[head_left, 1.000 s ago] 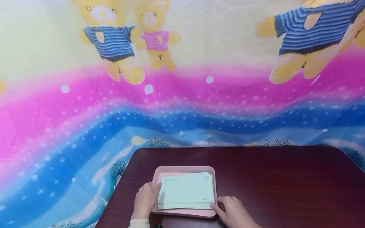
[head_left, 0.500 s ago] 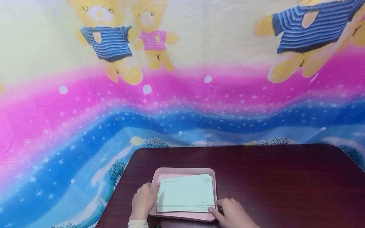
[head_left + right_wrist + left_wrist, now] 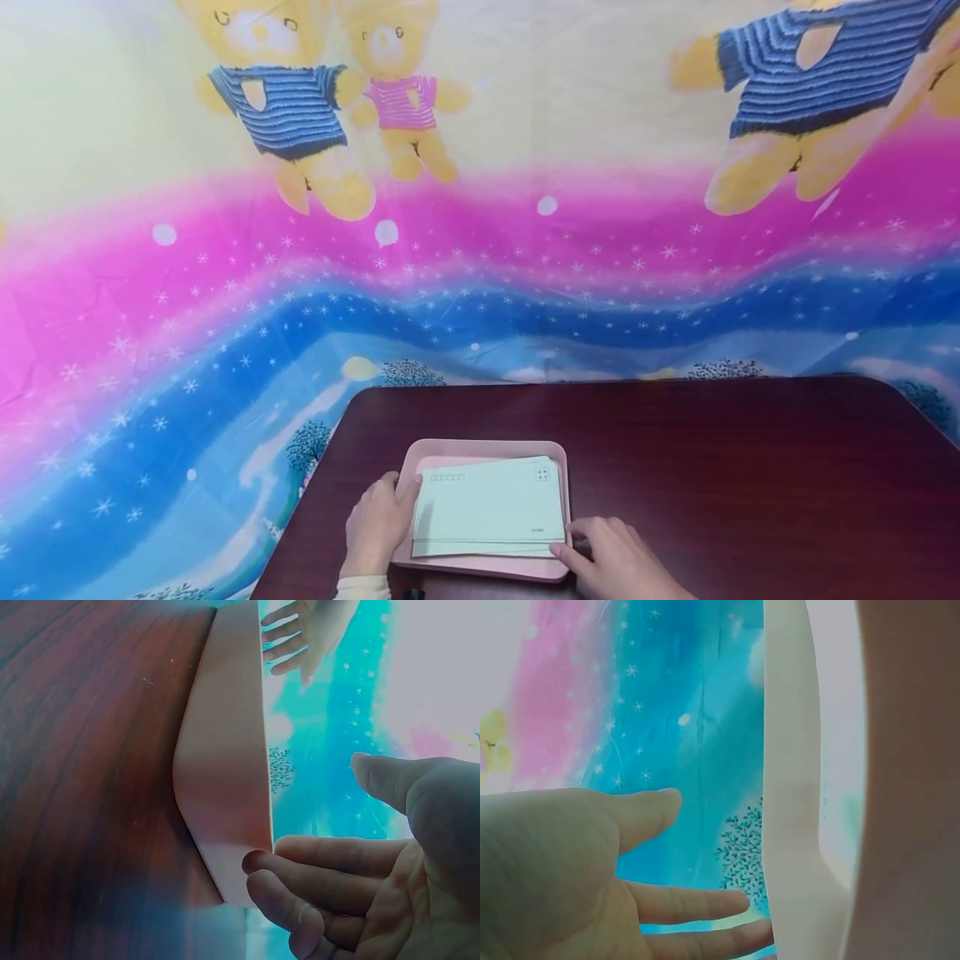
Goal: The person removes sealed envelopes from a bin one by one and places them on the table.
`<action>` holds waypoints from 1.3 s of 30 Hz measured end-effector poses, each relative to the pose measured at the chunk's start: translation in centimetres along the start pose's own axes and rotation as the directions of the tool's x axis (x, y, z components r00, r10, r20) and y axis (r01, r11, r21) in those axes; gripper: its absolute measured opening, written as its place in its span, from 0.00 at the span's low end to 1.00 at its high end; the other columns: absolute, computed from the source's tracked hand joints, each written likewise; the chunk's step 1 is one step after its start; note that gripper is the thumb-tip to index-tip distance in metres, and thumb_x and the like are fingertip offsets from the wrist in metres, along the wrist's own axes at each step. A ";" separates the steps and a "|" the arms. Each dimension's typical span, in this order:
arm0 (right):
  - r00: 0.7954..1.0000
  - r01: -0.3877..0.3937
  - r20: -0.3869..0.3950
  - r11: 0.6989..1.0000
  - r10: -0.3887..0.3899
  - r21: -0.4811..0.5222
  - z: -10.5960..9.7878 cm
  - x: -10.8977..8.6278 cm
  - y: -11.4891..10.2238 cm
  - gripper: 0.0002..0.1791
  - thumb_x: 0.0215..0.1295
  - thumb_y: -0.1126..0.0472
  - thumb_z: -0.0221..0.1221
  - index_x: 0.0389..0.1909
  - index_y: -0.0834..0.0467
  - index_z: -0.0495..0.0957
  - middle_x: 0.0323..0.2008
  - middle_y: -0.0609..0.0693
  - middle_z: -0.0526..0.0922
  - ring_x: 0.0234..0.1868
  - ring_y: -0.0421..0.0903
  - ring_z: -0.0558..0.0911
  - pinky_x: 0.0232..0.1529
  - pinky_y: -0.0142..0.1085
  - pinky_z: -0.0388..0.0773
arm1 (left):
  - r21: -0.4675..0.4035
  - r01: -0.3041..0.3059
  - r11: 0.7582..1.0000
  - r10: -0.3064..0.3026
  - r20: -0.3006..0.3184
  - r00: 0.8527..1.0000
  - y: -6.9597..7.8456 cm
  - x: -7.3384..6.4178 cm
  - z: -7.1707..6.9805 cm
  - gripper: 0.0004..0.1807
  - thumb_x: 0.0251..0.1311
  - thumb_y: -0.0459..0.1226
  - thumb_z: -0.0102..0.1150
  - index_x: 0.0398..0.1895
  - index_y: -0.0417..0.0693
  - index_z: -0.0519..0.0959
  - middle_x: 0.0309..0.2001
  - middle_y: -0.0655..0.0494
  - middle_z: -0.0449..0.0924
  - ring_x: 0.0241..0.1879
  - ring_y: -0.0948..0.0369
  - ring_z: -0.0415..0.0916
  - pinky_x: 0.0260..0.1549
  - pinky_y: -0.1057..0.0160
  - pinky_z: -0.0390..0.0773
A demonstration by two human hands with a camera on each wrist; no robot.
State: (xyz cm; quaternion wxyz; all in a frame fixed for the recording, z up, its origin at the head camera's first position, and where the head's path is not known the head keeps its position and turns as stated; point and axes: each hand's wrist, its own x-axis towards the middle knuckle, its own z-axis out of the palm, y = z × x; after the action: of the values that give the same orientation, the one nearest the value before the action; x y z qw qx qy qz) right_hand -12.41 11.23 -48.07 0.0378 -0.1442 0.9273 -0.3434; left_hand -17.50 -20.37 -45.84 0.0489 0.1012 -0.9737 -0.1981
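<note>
A shallow pink tray (image 3: 483,447) sits on the table with a small stack of pale green envelopes (image 3: 487,504) lying in it, slightly askew. My left hand (image 3: 378,521) is at the tray's left side. In the left wrist view, its fingers (image 3: 697,904) are straight and reach the outer wall, while the thumb (image 3: 649,814) stands apart. At the near right corner is my right hand (image 3: 618,554). Its fingers (image 3: 330,881) are loosely bent, with tips at the tray's outer wall (image 3: 225,750); its thumb (image 3: 382,776) is away from the wall.
The dark reddish-brown table (image 3: 735,483) extends far to the right of the tray. Behind it hangs a colourful cloth (image 3: 480,250) printed with teddy bears and snowflakes. A small black object (image 3: 413,594) shows at the bottom edge, below the tray.
Tray, envelopes and both hands sit slightly nearer the table's front than one second ago. The hands keep nearly the same pose, and the head view has shifted a little.
</note>
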 end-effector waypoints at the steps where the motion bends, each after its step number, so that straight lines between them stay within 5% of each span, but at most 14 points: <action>1: 1.000 0.003 -0.002 1.000 -0.003 0.003 -0.1 0.0 0.0 0.18 0.62 0.45 0.67 0.38 0.57 0.86 0.33 0.45 0.88 0.34 0.43 0.84 0.34 0.39 0.78 | 0.001 -0.003 1.000 0.003 0.002 1.000 0.1 0.0 0.0 0.33 0.69 0.54 0.55 0.60 0.32 0.77 0.53 0.33 0.83 0.48 0.37 0.82 0.43 0.37 0.79; 11: 0.997 -0.003 -0.072 1.000 0.004 0.007 -0.7 -0.1 -0.4 0.25 0.63 0.43 0.67 0.50 0.59 0.84 0.40 0.48 0.89 0.40 0.44 0.87 0.38 0.39 0.81 | -0.002 -0.100 0.995 0.100 -0.061 0.993 1.6 -0.4 -0.2 0.31 0.67 0.53 0.59 0.60 0.35 0.79 0.51 0.35 0.84 0.48 0.39 0.83 0.42 0.39 0.81; 25: 0.972 -0.076 -0.226 0.997 0.067 -0.032 -0.6 -0.5 -1.6 0.21 0.61 0.46 0.68 0.52 0.52 0.85 0.49 0.42 0.87 0.56 0.47 0.82 0.58 0.49 0.78 | 0.026 -0.227 0.973 0.229 -0.095 0.969 3.9 -2.2 0.2 0.28 0.64 0.52 0.62 0.58 0.41 0.80 0.52 0.43 0.85 0.50 0.43 0.84 0.40 0.40 0.80; 39: 0.961 -0.006 -0.275 0.997 -0.017 -0.079 -0.3 -0.1 -1.3 0.20 0.62 0.48 0.68 0.51 0.53 0.85 0.50 0.44 0.85 0.55 0.46 0.82 0.58 0.48 0.78 | 0.087 -0.401 0.912 0.410 -0.174 0.895 4.7 -2.9 1.1 0.27 0.61 0.52 0.66 0.55 0.43 0.81 0.49 0.48 0.87 0.50 0.50 0.84 0.51 0.49 0.80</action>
State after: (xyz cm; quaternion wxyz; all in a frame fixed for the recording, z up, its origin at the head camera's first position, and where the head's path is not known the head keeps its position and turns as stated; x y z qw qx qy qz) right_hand -12.02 10.54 -47.02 -0.0985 -0.0990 0.9360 -0.3231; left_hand -15.67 -15.10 -45.16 0.1786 -0.0846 -0.9689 -0.1493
